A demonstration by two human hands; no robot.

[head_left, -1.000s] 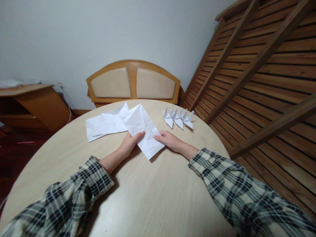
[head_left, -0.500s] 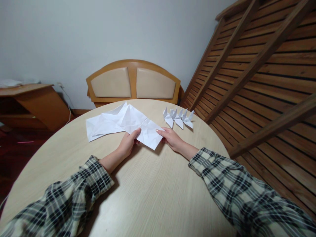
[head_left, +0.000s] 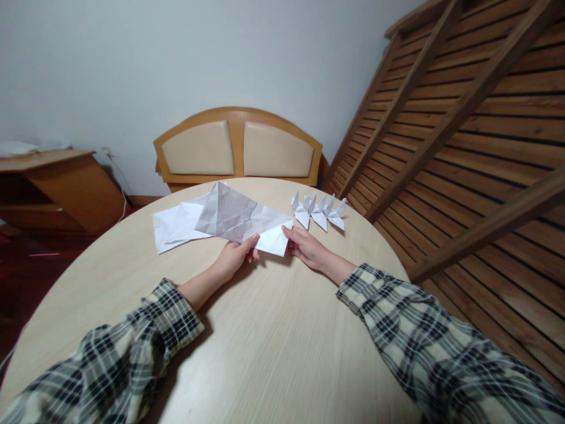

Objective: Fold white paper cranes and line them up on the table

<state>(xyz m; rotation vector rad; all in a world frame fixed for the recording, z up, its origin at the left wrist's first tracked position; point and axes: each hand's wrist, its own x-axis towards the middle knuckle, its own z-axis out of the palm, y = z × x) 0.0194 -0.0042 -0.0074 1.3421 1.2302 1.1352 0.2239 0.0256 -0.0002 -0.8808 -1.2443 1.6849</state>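
Left hand [head_left: 242,252] is pinching the lower edge of a creased, angular white paper sheet [head_left: 236,215], thumb on top, fingers curling beneath; right hand [head_left: 305,245] is pinching the same sheet near its right corner, thumb also on top. Both forearms are angling inward from loose black-and-cream plaid sleeves [head_left: 379,312], thumbs facing each other, hands just apart above the round, pale wood-grain table [head_left: 282,335].

Main risk: a fold going off line, since the sheet is already carrying many wrinkles and the hands are gripping only its near side. Uneven pulling between the two pinches could be tearing a weakened crease; a loose right thumb could be letting that corner spring away.

Sheet's far left part is overlapping loose, flat white paper sheets [head_left: 180,226] in view; can't tell if touching. Dragging it sideways could be shifting them. Farther right, small white folded-paper birds [head_left: 319,219] are standing in a row near the right hand; a careless outward swing could be toppling them.
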